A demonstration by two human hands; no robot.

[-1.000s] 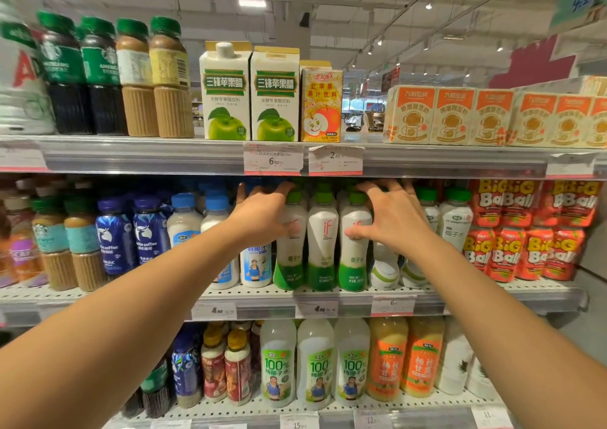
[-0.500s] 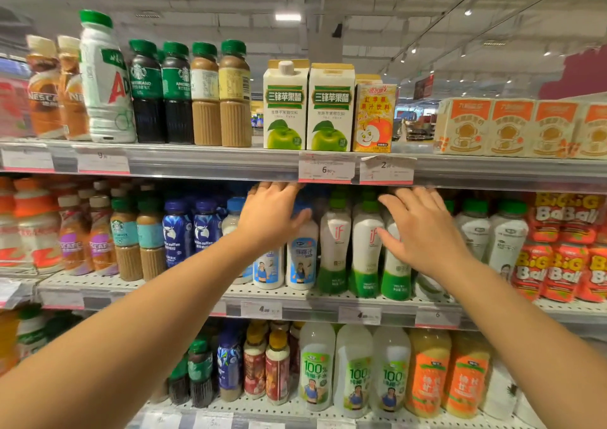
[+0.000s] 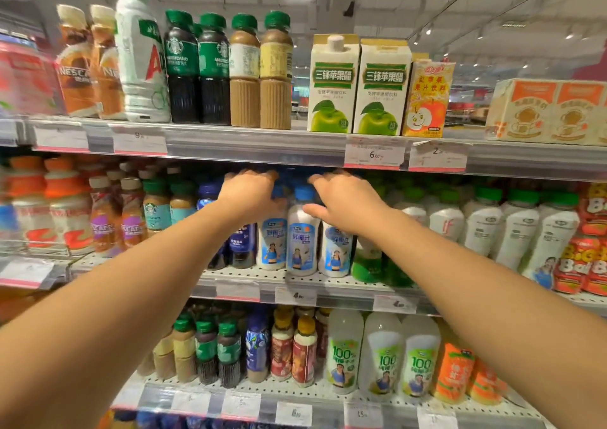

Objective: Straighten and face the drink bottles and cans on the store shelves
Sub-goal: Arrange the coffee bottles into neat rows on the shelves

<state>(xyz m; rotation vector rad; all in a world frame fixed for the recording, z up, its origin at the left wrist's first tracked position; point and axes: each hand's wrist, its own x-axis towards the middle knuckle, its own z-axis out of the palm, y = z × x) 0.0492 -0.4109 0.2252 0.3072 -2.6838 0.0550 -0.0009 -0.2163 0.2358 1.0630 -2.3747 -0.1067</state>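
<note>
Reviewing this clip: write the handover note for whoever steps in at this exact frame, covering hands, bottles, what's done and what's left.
Left hand: over the tops of the blue-cap white bottles on the middle shelf; grip hidden.
Right hand: fingers reach over the same group; grip unclear.
Done: three front blue-cap bottles stand upright, labels forward.
Left: green-cap white bottles to the right look unevenly turned; frame blurred, so check them.

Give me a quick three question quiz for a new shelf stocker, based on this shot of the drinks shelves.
1. True or false: both hands reach onto the middle shelf.
2. Cap colour of the white bottle between the left hand and right hand: A green, B blue, C orange?
3. What fruit is pictured on the two tall cartons on the top shelf?

Key: 1 true; 2 B; 3 green apple.
</note>
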